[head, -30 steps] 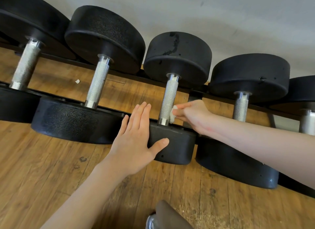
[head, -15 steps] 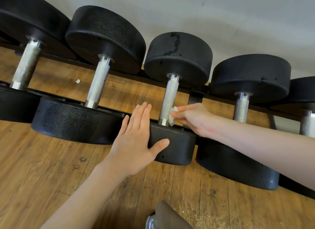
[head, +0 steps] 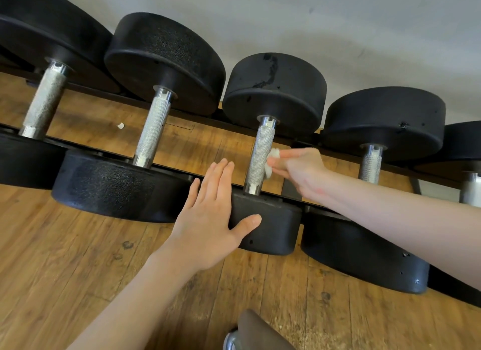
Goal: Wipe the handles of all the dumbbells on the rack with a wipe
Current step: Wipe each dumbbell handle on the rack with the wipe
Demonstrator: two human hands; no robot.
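Wipe: the small white wipe (head: pixel 270 162) is soft and light, bunched into a wad; I pinch it in the fingertips of my right hand (head: pixel 299 170) and press it against the right side of the handle, about midway down.
Handle: the knurled steel handle (head: pixel 260 158) of the middle dumbbell is stiff and rough, so I judge the wipe will drag and may shed on it rather than slide; wrapping it round the bar would cover more.
Dumbbell: its black near head (head: pixel 270 227) looks heavy and sits on the rack rail (head: pixel 171 170); I reckon it will not shift under a wipe's pressure.
Left hand: my left hand (head: pixel 208 214) lies flat with straight fingers on that near head, thumb spread along its front, steadying it and gripping nothing.
Others: the handle to the left (head: pixel 153 133) and the shorter one to the right (head: pixel 371 164) are untouched by my hands now.
Floor: wood planks (head: pixel 78 258) show below the rack.
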